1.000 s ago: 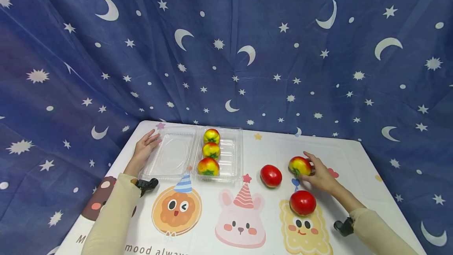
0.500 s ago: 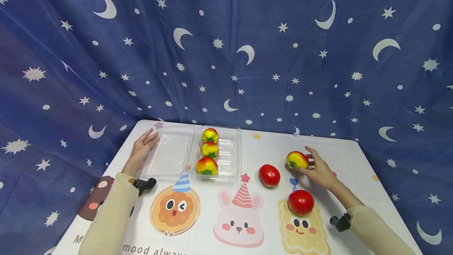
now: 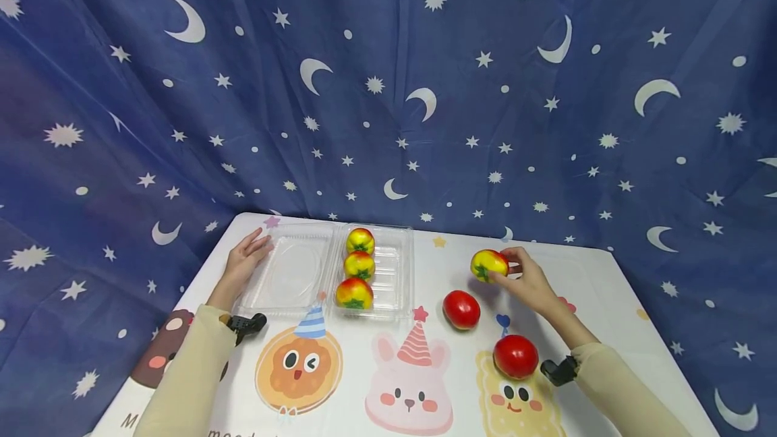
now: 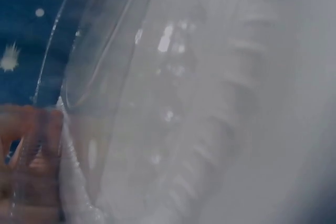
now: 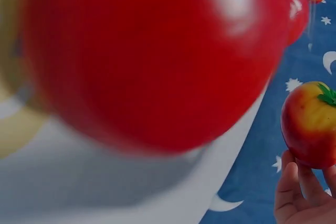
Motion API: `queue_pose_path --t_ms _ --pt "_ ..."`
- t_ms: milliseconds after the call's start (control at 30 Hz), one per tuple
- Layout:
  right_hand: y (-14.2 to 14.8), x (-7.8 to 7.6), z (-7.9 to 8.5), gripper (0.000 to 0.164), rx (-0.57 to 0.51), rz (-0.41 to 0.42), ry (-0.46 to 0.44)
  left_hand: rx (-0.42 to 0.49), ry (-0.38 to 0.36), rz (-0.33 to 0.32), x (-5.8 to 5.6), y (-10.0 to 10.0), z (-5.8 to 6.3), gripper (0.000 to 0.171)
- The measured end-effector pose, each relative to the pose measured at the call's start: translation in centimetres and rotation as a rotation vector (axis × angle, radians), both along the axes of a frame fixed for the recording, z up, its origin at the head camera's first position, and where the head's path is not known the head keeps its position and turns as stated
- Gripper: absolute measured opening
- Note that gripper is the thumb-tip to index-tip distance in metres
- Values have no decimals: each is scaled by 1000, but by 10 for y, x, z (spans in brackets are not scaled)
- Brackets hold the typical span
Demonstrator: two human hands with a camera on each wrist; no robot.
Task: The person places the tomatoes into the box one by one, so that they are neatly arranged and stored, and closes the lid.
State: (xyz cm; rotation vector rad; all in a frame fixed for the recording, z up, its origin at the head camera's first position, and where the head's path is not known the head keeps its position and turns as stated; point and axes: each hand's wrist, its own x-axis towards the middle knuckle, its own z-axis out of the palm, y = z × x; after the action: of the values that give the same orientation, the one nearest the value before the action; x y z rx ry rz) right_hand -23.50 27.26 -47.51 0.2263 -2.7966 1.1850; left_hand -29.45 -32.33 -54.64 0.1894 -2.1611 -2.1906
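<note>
In the head view my right hand (image 3: 527,282) grips a red-and-yellow toy fruit with a green leafy top (image 3: 489,266), raised above the table. The right wrist view shows fingertips under the same fruit (image 5: 310,124). My left hand (image 3: 244,261) rests at the outer left edge of the clear plastic lid (image 3: 296,268), fingers loosely extended. In the left wrist view that hand's fingers (image 4: 37,140) appear through the clear plastic. The lid lies folded back from a clear clamshell tray (image 3: 394,275). Three similar fruits (image 3: 359,266) stand in a column along the tray's left side.
Two smooth red fruits lie on the table: one (image 3: 461,309) right of the tray, another (image 3: 516,357) nearer the front, by my right wrist. A white tablecloth (image 3: 352,383) with cartoon prints covers the table. A blue star-and-moon curtain (image 3: 388,86) hangs behind.
My right hand has lifted the red-and-yellow fruit off the table and carried it left, towards the tray. The left hand stays at the lid. The head view has shifted slightly.
</note>
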Motion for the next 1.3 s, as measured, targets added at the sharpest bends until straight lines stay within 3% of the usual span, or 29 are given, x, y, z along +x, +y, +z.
queue_pose_path --t_ms 233,567,767,833,1033,1300 --pt "-29 -14 12 53 -40 30 15 -3 14 -13 2 1 0 64" --pt "-80 -36 31 51 -110 171 63 -1 9 -15 0 0 -1 65" --pt "-109 -53 32 47 -148 226 87 -9 -3 -6 -1 1 3 65" --pt "-119 -57 32 46 -147 249 86 -18 -5 6 -3 0 0 66" --pt "-145 -67 30 43 -97 320 68 -1 11 9 -5 0 -2 65" --pt "-164 -74 22 43 -40 359 72 17 -12 -2 3 2 12 65"
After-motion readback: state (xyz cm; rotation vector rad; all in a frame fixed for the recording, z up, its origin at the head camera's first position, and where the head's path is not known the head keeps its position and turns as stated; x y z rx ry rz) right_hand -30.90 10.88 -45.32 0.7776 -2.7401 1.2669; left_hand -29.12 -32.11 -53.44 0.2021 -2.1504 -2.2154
